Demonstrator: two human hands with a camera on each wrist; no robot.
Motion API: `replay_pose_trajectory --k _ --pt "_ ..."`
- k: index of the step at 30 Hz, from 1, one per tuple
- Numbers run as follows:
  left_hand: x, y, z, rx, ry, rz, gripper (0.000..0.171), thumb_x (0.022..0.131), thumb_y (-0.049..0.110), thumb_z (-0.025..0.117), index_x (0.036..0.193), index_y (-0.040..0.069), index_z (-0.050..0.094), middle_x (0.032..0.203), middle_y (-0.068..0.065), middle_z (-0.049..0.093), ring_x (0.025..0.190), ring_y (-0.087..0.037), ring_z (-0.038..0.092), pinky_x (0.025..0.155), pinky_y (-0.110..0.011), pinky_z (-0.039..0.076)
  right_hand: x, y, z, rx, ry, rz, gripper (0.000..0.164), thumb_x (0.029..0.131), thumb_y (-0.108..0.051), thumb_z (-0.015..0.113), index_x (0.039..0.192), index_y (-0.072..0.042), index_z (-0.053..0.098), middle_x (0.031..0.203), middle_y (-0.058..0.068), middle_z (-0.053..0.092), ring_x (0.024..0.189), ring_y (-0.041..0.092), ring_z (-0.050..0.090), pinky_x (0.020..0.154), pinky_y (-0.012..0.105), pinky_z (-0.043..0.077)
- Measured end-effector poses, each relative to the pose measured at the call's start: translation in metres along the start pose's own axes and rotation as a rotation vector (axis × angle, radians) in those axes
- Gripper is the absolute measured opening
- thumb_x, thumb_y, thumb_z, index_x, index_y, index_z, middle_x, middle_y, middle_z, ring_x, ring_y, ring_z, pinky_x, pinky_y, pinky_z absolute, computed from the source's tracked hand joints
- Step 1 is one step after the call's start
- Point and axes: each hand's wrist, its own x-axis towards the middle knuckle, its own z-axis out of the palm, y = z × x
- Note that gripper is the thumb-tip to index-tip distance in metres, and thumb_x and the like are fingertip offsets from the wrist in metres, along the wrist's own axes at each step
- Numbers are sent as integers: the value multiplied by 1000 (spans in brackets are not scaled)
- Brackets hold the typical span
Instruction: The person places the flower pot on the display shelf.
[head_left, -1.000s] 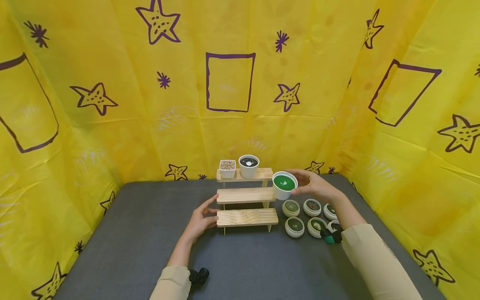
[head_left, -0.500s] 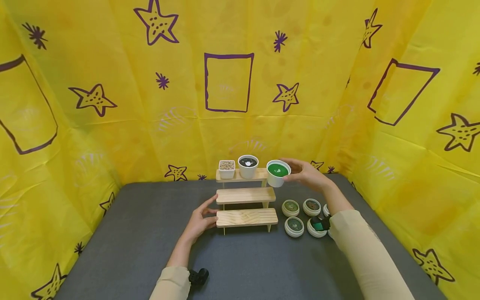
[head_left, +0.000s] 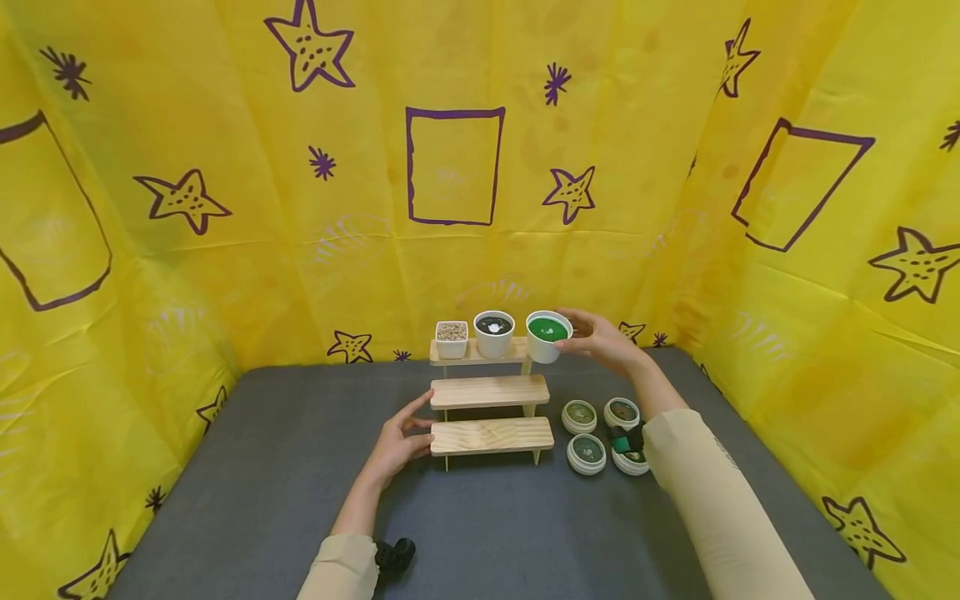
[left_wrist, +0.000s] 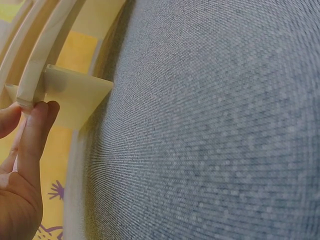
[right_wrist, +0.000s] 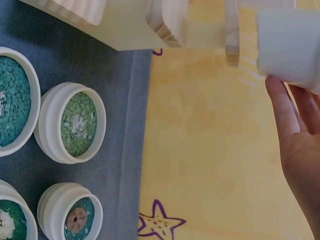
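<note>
A three-tier wooden stand [head_left: 491,435] stands on the table. My left hand [head_left: 393,446] pinches the left end of its lowest board [left_wrist: 37,65], thumb on one face and fingers on the other, as the left wrist view shows. With its thumb and fingers my right hand [head_left: 603,343] grips a white round pot [head_left: 543,348] filled with green. That pot is upright at the right end of the top board [head_left: 510,353]; in the right wrist view its base is close to the board's edge. To its left on the same board are a white pot with dark filling [head_left: 493,340] and a square pot of pebbles [head_left: 452,343].
Several low, round white pots stand on the grey table [head_left: 300,467] right of the stand, among them one with light green filling [right_wrist: 79,125] and one with a brown piece [right_wrist: 76,220]. My right sleeve [head_left: 697,467] passes over that side. Yellow patterned cloth [head_left: 450,275] encloses the table.
My right hand has carried the green-filled pot left and up, from beside the middle board to the top board's right end. My left hand keeps its place on the stand.
</note>
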Motion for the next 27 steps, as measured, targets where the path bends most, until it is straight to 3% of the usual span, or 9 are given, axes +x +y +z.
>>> replay_pose_trajectory --k 7,15,23,27 --pt "0 0 0 0 4 3 72 88 -6 64 148 29 46 119 -26 63 93 -21 70 76 -34 61 5 0 5 8 26 -1 74 90 -8 66 154 -6 31 150 23 45 125 23 53 111 45 44" --pt "0 -1 1 -5 4 9 72 88 -7 63 148 28 46 120 -27 64 94 -21 69 75 -34 61 7 3 10 8 39 7 77 90 -10 66 156 -5 26 152 25 42 132 35 48 114 54 39" --pt "0 -1 1 -7 0 2 72 88 -6 63 148 29 46 122 -27 64 95 -22 69 78 -35 61 12 2 15 -36 64 29 78 91 -14 66 156 -4 24 152 25 42 132 37 49 111 49 43" --pt "0 -1 1 -11 0 -1 72 88 -6 63 148 30 46 122 -26 64 96 -22 69 78 -36 61 14 1 17 -3 72 48 79 92 -13 65 156 -2 20 156 26 36 137 40 45 114 51 40"
